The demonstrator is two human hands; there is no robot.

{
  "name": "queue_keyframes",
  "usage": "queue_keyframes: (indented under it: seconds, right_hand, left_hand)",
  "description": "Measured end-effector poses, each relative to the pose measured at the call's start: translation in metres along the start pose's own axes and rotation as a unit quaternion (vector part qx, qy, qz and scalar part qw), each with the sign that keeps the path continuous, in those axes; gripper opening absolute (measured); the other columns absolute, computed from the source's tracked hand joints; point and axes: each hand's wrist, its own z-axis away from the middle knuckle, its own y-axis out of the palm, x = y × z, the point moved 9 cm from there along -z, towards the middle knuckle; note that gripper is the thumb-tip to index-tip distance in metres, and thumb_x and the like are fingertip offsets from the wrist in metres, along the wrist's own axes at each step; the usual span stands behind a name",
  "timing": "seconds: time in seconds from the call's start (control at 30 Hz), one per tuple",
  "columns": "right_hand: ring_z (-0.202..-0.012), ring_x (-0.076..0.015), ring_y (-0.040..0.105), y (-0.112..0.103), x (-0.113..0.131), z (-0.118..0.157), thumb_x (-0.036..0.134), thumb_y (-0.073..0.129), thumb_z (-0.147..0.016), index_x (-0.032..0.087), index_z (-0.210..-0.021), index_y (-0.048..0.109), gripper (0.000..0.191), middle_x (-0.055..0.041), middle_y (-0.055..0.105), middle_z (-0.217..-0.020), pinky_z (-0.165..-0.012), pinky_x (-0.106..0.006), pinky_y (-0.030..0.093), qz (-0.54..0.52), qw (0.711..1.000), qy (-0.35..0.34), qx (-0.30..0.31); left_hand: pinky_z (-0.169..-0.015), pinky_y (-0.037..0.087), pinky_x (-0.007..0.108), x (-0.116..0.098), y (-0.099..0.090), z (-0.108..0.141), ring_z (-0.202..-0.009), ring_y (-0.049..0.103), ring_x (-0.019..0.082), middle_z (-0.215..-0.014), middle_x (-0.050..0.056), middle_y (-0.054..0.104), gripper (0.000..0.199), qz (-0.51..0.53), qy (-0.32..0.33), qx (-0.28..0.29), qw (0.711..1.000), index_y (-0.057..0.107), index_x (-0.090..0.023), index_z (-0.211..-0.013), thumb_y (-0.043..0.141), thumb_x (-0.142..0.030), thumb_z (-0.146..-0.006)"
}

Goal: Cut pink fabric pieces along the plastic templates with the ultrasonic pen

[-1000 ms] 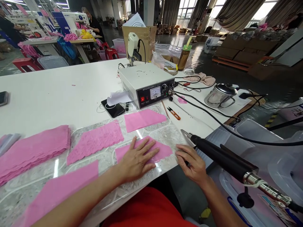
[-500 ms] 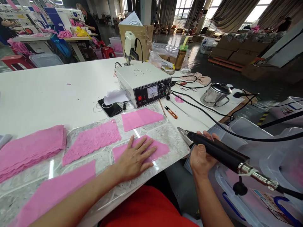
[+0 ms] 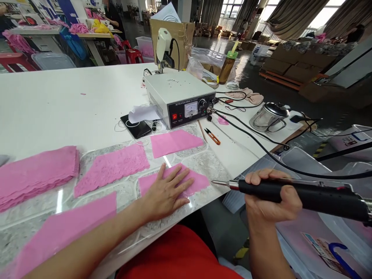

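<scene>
My left hand [image 3: 167, 193] lies flat, fingers spread, on a pink fabric piece [image 3: 199, 182] on the marbled mat [image 3: 213, 164]. My right hand [image 3: 270, 193] is wrapped round the black handle of an ultrasonic cutter [image 3: 308, 197]. Its pointed metal tip is just beside the fabric's right corner; whether it touches cannot be made out. Around my left hand lie a plain pink piece [image 3: 176, 143], a lace-edged pink piece [image 3: 114, 166] and a larger pink piece [image 3: 69, 228], partly covered by my forearm. A stack of pink fabric [image 3: 37, 174] sits at the left.
A white control box [image 3: 190, 110] stands behind the mat, its black cable [image 3: 247, 133] running right. Orange thread snips [image 3: 212, 136], a phone [image 3: 136, 127] and a glass pot [image 3: 269, 118] lie on the table. Plastic bins [image 3: 305, 162] stand below its right edge.
My right hand has turned the cutter nearly level and brought its tip down and left toward the fabric corner. My left hand stays on the fabric. The view has shifted slightly.
</scene>
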Motion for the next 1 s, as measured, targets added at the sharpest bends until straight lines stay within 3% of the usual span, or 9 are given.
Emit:
queue_keyframes:
  seconds: [0.77, 1.0]
  right_hand:
    - [-0.047, -0.0121, 0.053, 0.017, -0.005, 0.003, 0.027, 0.057, -0.065, 0.019, -0.067, 0.062, 0.01, 0.0006, 0.057, -0.062, -0.04, -0.027, 0.045, 0.003, 0.999, 0.005, 0.046]
    - [-0.044, -0.0123, 0.053, 0.016, -0.003, 0.002, 0.026, 0.058, -0.059, 0.018, -0.064, 0.062, 0.01, 0.0016, 0.057, -0.059, -0.039, -0.027, 0.044, 0.007, 1.0, 0.014, 0.026]
  left_hand:
    - [-0.116, -0.01, 0.055, 0.001, 0.0, 0.001, -0.142, 0.032, 0.029, -0.152, 0.006, 0.04, 0.057, 0.005, -0.001, -0.012, 1.0, 0.043, -0.025, -0.144, 0.029, -0.057, -0.1]
    - [-0.116, -0.012, 0.056, 0.002, 0.002, 0.001, -0.142, 0.032, 0.03, -0.153, 0.006, 0.038, 0.058, 0.012, -0.006, -0.004, 1.0, 0.041, -0.025, -0.145, 0.029, -0.058, -0.099]
